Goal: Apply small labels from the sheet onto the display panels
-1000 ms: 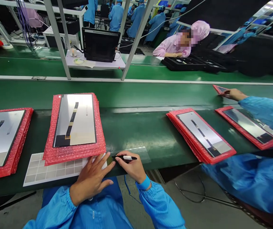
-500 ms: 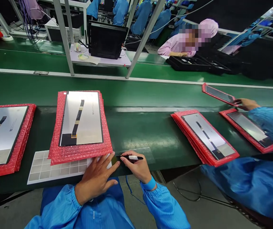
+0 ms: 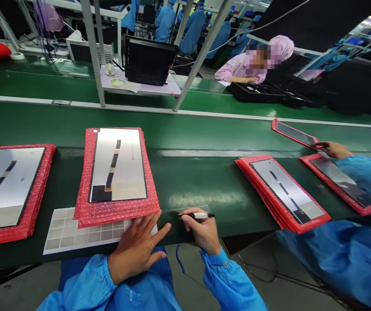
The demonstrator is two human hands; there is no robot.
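Observation:
My right hand (image 3: 203,231) is shut on a black-and-white marker pen (image 3: 198,215), with its tip pointing left just above the dark green belt surface. My left hand (image 3: 136,249) lies open, fingers spread, at the near edge of the white grid sheet (image 3: 81,233). Its fingertips are next to the red bubble-wrap stack (image 3: 117,218), which carries a silver display panel (image 3: 117,166) with a dark strip. Between my hands, only a gap of belt shows.
Further bubble-wrapped panels (image 3: 10,185) (image 3: 282,190) lie on both sides. At right, a co-worker's hand (image 3: 334,150) holds a red-edged panel (image 3: 293,134) by a blue sleeve (image 3: 365,177). A monitor (image 3: 149,60) and steel posts (image 3: 93,56) stand beyond the belt.
My right hand with the marker has slid right, away from my left hand. The whole view has shifted slightly. The co-worker's raised panel has tilted lower.

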